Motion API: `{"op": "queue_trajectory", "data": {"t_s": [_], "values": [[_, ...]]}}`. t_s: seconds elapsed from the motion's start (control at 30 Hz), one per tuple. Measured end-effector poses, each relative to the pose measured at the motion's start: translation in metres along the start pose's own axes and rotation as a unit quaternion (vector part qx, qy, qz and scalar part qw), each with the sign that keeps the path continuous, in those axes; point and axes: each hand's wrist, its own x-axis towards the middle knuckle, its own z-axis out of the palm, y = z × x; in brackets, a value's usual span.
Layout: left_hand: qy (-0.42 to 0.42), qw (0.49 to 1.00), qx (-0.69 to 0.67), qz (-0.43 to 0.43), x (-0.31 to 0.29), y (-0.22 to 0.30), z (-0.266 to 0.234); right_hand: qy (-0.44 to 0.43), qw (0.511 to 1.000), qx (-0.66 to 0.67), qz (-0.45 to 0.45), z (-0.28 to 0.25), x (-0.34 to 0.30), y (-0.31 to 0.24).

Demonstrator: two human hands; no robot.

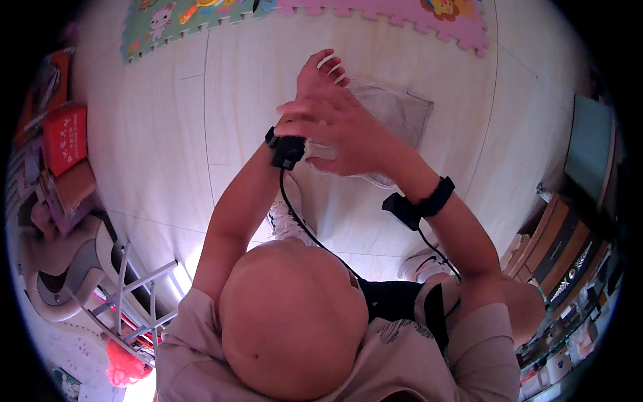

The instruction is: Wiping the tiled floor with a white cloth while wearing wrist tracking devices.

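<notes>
My left hand (pixel 323 72) is stretched out ahead over the floor, its fingers loosely bent and apart, with nothing seen in it. A black wrist camera (pixel 288 153) on a strap sits on my left wrist. Across that wrist reaches my right hand (pixel 345 134), fingers spread just above the camera; whether they touch the wrist I cannot tell. Another black wrist camera (pixel 403 210) is strapped to my right wrist. On the floor beneath both hands lies a greyish-beige cloth (pixel 407 114), partly hidden by my right hand.
Beyond my hands lies a foam puzzle mat (pixel 375 7) with animal pictures. To the left are a red box (pixel 65 139), a metal-framed rack (pixel 137 301) and a red plastic bag (pixel 124 365). A wooden drawer cabinet (pixel 562 248) stands at the right. My bent knee (pixel 295 315) is close below.
</notes>
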Motion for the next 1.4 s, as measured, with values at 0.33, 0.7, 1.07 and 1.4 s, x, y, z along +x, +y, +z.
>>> {"op": "queue_trajectory", "data": {"t_s": [0.33,0.7,1.07,1.4], "values": [[0.055,0.986,-0.136,-0.079,0.016,0.002,-0.028,0.036,0.998,-0.025,-0.047,0.031,0.007,0.008],[-0.039,0.979,-0.194,-0.054,0.002,0.019,-0.011,0.012,0.997,-0.054,-0.05,0.025,0.019,0.004],[-0.085,0.949,-0.297,-0.055,-0.011,0.031,-0.019,0.033,0.994,-0.016,-0.104,0.017,0.022,0.013],[-0.076,0.953,-0.243,-0.166,-0.009,0.03,-0.002,0.044,0.964,-0.111,-0.238,0.007,0.028,0.0]]}}
